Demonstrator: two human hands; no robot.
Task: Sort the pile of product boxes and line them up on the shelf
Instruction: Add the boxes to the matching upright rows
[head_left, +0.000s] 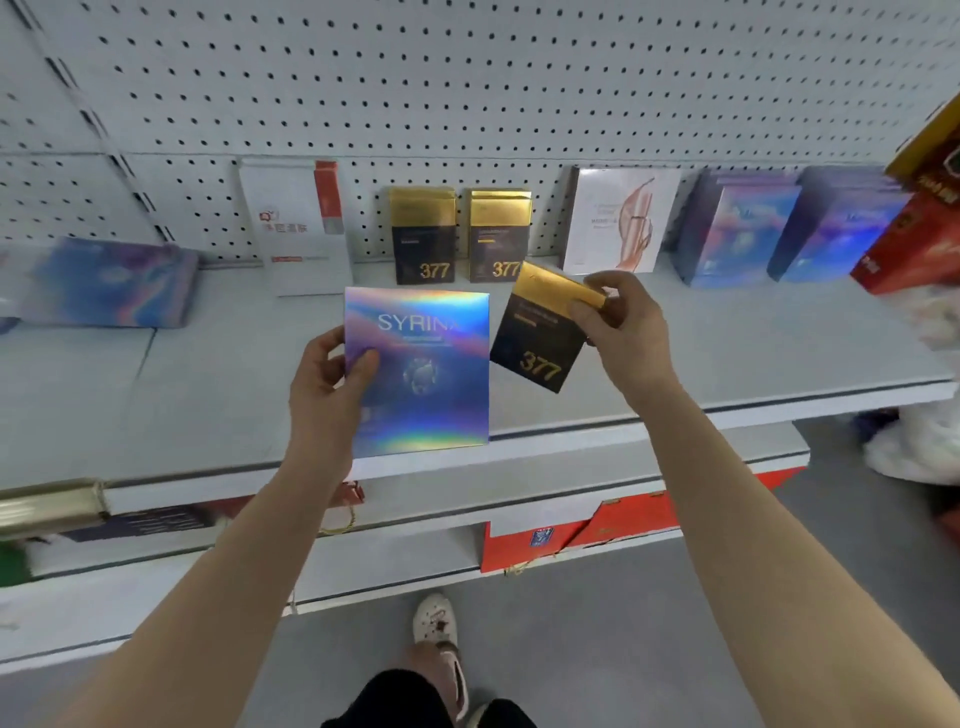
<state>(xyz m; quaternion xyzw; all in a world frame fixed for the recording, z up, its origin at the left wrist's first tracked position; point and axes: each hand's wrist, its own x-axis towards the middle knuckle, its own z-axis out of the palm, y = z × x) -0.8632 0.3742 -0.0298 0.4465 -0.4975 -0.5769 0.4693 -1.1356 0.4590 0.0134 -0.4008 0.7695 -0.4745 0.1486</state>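
Head view looks down on a grey shelf (727, 338) backed by pegboard (467, 78). Left hand (332, 374), at 9 o'clock of centre, grips the SYRINX box (431, 384) by its left edge, thumb curled over the front and fingers behind. That box is upright, facing the camera, over the shelf's front lip. Right hand (623, 322), at 3 o'clock of it, pinches the gold top of the held 377 box (535, 348), which hangs tilted with its bottom toward 7 o'clock. It is just beside the SYRINX box; whether they touch I cannot tell. At 12 o'clock a 377 pair (423, 236) stands upright side by side against the pegboard. A white box (296, 228) stands at 11 o'clock and a pale box (618, 218) with a printed hand at 1 o'clock. Two blue boxes (732, 228) lean at 2 o'clock, with red boxes (904, 249) beyond them at the frame edge. A flat box (109, 283), blurred, lies at 10 o'clock. At 6 o'clock a shoe (435, 618) rests on the floor
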